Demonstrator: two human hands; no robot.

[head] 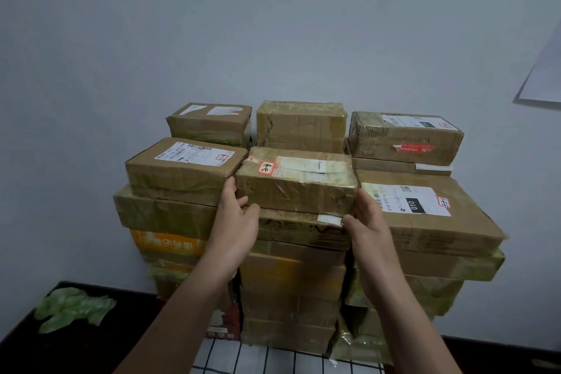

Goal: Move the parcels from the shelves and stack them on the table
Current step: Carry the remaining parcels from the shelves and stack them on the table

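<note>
A tall stack of taped cardboard parcels point(297, 282) stands on a dark table point(127, 307) against the wall. On top of its middle column lies a small brown parcel point(296, 181) with a red-edged sticker and a pale label. My left hand point(235, 218) touches this parcel's left end, thumb up against its side and fingers under its lower edge. My right hand point(365, 222) is at its right end in the same way. Whether the parcel rests fully on the stack or is slightly lifted I cannot tell. No shelves are in view.
A labelled parcel point(185, 170) sits close on the left, and a wide flat one point(425, 209) on the right. Three more boxes stand behind. Green plastic scraps point(73, 310) lie on the table's left part. A white checked cloth point(273, 358) lies below the stack. A paper sheet point(543, 70) hangs on the wall.
</note>
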